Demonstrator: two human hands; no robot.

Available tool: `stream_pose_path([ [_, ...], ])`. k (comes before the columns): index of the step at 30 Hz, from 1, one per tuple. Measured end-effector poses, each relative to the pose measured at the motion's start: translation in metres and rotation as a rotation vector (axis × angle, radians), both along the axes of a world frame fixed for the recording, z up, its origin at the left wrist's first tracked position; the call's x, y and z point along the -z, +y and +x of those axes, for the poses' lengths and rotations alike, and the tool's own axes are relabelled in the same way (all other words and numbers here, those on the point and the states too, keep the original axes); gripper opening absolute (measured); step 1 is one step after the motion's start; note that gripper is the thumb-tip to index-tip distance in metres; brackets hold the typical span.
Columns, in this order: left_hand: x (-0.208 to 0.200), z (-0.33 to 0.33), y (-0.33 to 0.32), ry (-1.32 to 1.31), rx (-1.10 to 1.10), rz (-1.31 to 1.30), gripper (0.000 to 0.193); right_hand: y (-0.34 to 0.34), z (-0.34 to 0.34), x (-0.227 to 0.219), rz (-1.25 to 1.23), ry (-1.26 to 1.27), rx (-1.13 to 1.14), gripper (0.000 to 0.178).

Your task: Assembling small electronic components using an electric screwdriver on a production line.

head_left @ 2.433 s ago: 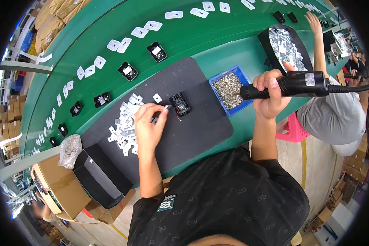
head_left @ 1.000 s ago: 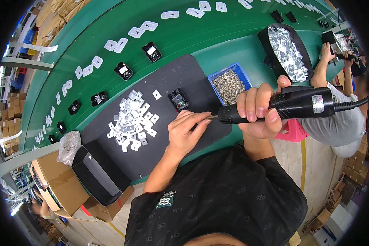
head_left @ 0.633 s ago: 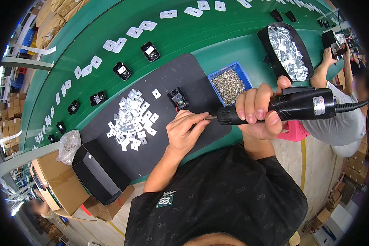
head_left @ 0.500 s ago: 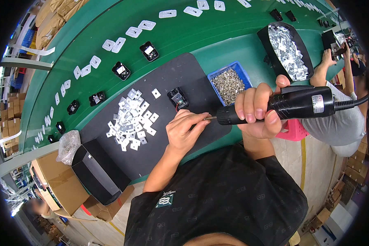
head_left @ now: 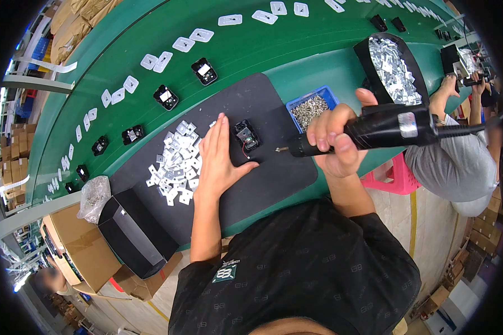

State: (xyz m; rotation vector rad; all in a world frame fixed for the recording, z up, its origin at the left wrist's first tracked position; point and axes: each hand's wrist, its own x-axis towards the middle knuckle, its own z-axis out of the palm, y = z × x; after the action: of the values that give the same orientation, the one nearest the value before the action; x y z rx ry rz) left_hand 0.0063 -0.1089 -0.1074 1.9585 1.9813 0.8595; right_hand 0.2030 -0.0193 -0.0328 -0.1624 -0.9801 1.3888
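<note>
My right hand [head_left: 336, 134] is wrapped round a black corded electric screwdriver [head_left: 394, 127], whose bit points left over the dark work mat [head_left: 285, 173]. A small screw seems to sit on the bit's tip. My left hand [head_left: 218, 153] lies open, fingers stretched away from me and thumb spread right. It is beside a heap of square metal plates [head_left: 176, 162], covering part of a single loose plate. Just right of its fingers a black plastic housing [head_left: 246, 135] with a red wire rests on the mat. A blue bin [head_left: 309, 109] of small screws stands beyond the screwdriver.
A black box [head_left: 394, 70] full of metal pieces stands at the right. An empty black box [head_left: 137, 234] is at the lower left, by a plastic bag [head_left: 93, 198]. White plates [head_left: 201, 35] and black housings [head_left: 165, 97] line the green conveyor. A co-worker [head_left: 452, 162] sits at right.
My left hand has let go of the screwdriver's tip and moved left, opening flat beside the housing. The screwdriver has tilted and shifted slightly left and away from me.
</note>
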Motion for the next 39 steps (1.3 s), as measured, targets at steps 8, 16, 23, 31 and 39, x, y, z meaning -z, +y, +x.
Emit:
stream_pose_path([
  [8,0.017,0.016,0.008,-0.039,0.012,-0.023,0.082,0.009,-0.023,0.027,0.005,-0.158,0.053,0.057],
  [16,0.013,0.02,0.009,-0.072,0.042,0.0,0.08,0.012,-0.033,0.05,0.035,-0.241,0.077,0.054],
  [23,0.014,0.021,0.012,-0.093,0.07,0.009,0.078,0.015,-0.037,0.061,0.072,-0.279,0.085,0.052],
  [31,0.013,0.022,0.013,-0.094,0.064,-0.014,0.077,0.018,-0.037,0.067,0.172,-0.332,0.083,0.053],
  [39,0.018,0.031,0.019,-0.099,0.033,0.027,0.076,0.022,-0.035,0.066,0.238,-0.372,0.089,0.048],
])
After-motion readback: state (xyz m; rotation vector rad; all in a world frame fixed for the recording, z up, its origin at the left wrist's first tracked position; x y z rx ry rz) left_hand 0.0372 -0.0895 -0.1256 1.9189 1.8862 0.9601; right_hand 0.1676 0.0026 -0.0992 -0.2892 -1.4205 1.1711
